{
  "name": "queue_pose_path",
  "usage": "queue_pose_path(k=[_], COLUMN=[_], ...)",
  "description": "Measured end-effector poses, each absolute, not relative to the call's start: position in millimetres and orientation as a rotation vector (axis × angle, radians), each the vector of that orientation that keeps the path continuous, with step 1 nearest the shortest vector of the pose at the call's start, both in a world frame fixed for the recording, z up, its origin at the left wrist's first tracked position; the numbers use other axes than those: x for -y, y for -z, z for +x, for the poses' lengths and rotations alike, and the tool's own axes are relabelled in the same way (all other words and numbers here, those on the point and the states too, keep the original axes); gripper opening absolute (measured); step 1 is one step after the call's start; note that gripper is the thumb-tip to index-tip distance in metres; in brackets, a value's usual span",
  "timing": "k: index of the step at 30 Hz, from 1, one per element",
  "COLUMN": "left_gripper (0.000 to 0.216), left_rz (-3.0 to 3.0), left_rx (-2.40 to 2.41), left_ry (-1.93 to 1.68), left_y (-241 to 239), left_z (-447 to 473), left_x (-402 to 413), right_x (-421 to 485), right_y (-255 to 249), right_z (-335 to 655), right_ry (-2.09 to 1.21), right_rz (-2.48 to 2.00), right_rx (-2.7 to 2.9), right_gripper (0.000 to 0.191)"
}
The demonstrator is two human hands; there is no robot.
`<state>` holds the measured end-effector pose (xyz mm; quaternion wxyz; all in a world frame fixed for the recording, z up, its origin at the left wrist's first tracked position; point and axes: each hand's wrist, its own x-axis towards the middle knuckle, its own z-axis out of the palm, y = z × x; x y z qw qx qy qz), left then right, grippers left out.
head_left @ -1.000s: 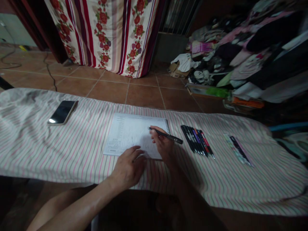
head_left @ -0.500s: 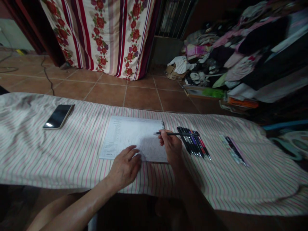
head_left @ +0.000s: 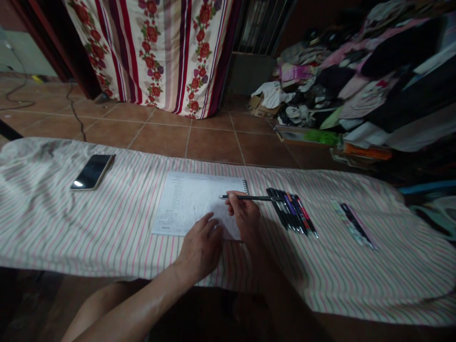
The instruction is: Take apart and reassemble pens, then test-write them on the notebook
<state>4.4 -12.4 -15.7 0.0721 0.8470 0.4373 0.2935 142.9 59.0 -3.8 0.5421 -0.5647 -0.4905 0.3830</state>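
Note:
A spiral-bound notebook [head_left: 195, 195] lies on the striped cloth, its coil on the right and faint marks across the page. My right hand [head_left: 245, 217] grips a black pen [head_left: 261, 198] over the right half of the page, tip pointing left. Whether the tip touches the paper I cannot tell. Resting at the notebook's lower edge is my left hand [head_left: 204, 244], empty, with its fingers slightly bent and apart on the page. Beside the notebook, several pens [head_left: 290, 211] lie in a row, close to my right hand.
Further right lie a few slim pens [head_left: 356, 225]. A phone [head_left: 93, 172] rests at the left on the striped cloth [head_left: 128, 223]. Beyond are a tiled floor [head_left: 213, 140], a floral curtain [head_left: 171, 57] and a heap of clothes [head_left: 338, 80].
My right hand has moved left over the page with the pen. My left hand has slid right along the lower edge, nearer to it. The view has shifted slightly.

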Motion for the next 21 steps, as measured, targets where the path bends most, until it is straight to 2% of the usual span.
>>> queue_pose_path(k=[10,21], left_gripper=[0.027,0.031], left_rz=[2.501,2.485], left_rx=[-1.545,-1.749], left_ry=[-0.821,-0.748], left_y=[16,16], left_z=[-15,-32], left_x=[11,1], right_x=[-62,-70], right_y=[6,25], right_z=[112,87], right_ry=[-1.015,-1.003], right_rz=[-1.307,-1.312], right_rx=[1.262,1.319], right_gripper=[0.031,0.033])
